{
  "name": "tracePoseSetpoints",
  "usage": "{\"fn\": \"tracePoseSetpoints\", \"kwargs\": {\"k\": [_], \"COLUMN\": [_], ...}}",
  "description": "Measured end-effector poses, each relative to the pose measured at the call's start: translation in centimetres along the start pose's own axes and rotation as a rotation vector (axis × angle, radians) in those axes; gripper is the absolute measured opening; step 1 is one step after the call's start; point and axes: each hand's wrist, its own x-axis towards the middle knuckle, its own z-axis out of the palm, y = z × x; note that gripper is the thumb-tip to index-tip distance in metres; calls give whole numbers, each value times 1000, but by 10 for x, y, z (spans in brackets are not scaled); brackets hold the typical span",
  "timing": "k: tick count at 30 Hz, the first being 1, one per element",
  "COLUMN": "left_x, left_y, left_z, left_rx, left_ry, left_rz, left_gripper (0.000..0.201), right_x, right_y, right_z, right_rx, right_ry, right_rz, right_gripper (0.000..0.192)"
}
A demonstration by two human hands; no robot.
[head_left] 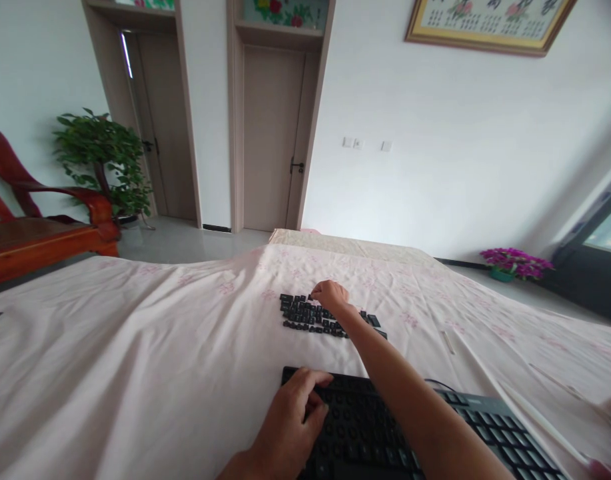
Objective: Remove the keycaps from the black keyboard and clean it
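Black plastic keycaps (315,315), loose, laid in rows on pink sheet (135,347) beyond keyboard (375,427). Small, hard, light; likely slippery on smooth tops and quick to skitter or tip if nudged. Best pinched by two opposite sides between thumb and forefinger, one at a time, lifted straight up so neighbours stay in line. Soft cloth beneath gives little firm backing, so a press down may sink a cap rather than slide it.

Right hand (331,295) stretched out over far edge of keycaps, fingers curled down, tips at a cap near upper row; whether actually pinching one cannot be told at this size. Left hand (288,427) resting on near left corner of keyboard, thumb and fingers folded over its edge, steadying it rather than lifting.

Keyboard black, flat, stiff; left part showing round bare sockets where caps are off, right part with caps on. Heavier than caps, easy to hold by an edge. Thin cable trailing off behind right forearm.

Caps matte to slightly glossy, square, mostly alike, a few wider ones at right end of rows. Legends too small to read.
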Motion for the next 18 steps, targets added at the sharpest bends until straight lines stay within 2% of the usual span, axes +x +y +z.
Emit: {"fn": "tracePoseSetpoints", "kwargs": {"k": [10, 15, 18], "left_x": [0, 0, 0], "left_y": [1, -1, -1], "left_z": [-1, 0, 1], "left_rx": [3, 15, 26], "left_ry": [-4, 2, 16], "left_rz": [8, 23, 33], "left_gripper": [40, 38, 37], "right_x": [8, 2, -9], "right_y": [-1, -2, -4], "right_z": [9, 2, -11], "right_rx": [-29, -19, 5], "right_ry": [-47, -38, -4], "right_rz": [13, 15, -17], "right_gripper": [16, 17, 30]}}
